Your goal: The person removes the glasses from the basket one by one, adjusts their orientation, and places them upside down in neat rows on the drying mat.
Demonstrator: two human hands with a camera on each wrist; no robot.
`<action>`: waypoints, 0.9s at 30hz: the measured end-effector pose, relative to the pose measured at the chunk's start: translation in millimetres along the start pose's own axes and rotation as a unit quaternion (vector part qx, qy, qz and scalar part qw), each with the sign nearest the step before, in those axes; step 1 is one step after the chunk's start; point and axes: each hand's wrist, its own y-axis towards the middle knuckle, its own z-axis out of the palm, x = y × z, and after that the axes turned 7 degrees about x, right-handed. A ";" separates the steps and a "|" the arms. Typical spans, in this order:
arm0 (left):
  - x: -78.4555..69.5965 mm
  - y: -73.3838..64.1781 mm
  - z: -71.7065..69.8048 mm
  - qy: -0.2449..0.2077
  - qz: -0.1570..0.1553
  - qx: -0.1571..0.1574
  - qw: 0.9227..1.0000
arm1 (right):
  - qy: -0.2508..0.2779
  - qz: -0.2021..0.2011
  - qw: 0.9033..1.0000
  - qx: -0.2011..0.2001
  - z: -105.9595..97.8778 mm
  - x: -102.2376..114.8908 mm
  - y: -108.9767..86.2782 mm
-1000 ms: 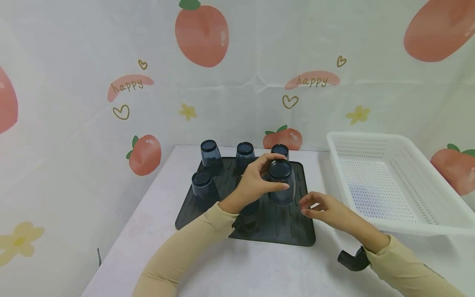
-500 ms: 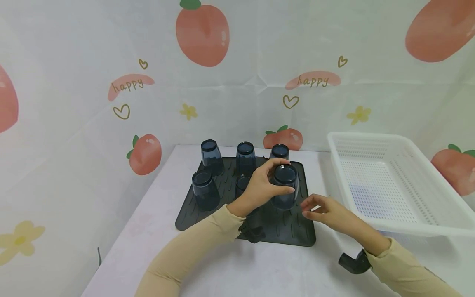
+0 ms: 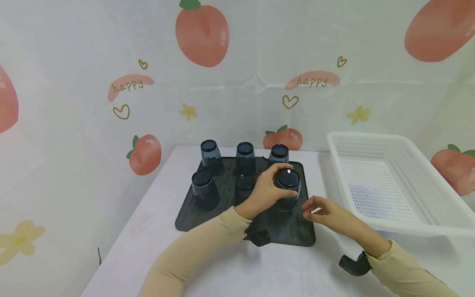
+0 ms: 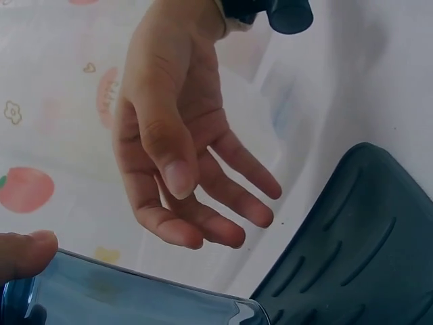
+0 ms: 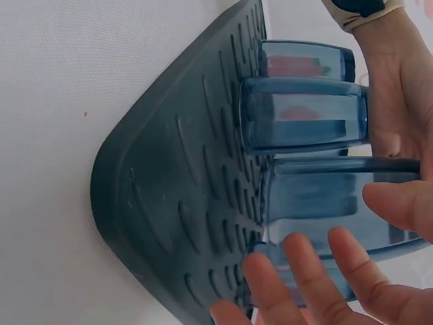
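Observation:
My left hand (image 3: 264, 188) grips an upside-down blue-tinted drinking glass (image 3: 288, 194) by its upper part, thumb on the near side and fingers behind. The glass stands over the right part of a dark ribbed drying mat (image 3: 293, 231); in the right wrist view its rim is at the mat's surface or very close to it. My right hand (image 3: 326, 212) hovers by the mat's right edge, fingers loosely bent, holding nothing. In the left wrist view that right hand (image 4: 179, 135) is apart from the held glass (image 4: 135, 291).
Several more upside-down glasses stand on the mat: a back row with a left glass (image 3: 212, 159), a middle glass (image 3: 245, 159) and a right glass (image 3: 279, 153), and front ones at left (image 3: 205, 192) and centre (image 3: 245, 187). A white perforated basket (image 3: 337, 173) sits at right.
My left hand has brought the glass a little to the right, nearer and down toward the mat, uncovering the front centre glass. The right hand has barely shifted.

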 end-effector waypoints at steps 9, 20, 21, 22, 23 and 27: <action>9.0 0.4 5.5 -0.003 -0.014 -0.013 1.000 | 0.009 0.008 1.000 0.000 1.4 -2.2 -1.0; 17.8 0.9 8.1 -0.012 -0.020 -0.024 0.999 | 0.000 0.006 1.000 -0.005 1.5 -3.3 -0.6; 18.6 1.0 8.3 -0.014 -0.019 -0.026 0.999 | -0.001 0.005 1.000 -0.005 1.4 -3.8 -0.5; 19.1 1.2 8.5 -0.016 -0.019 -0.028 0.999 | -0.001 0.004 1.000 -0.004 1.3 -4.2 -0.4; 19.5 1.5 8.6 -0.017 -0.018 -0.029 0.999 | 0.000 0.003 1.000 -0.003 1.3 -4.8 -0.3; 19.6 2.6 8.9 -0.025 -0.018 -0.032 0.999 | 0.002 0.002 1.000 -0.001 1.8 -7.5 0.1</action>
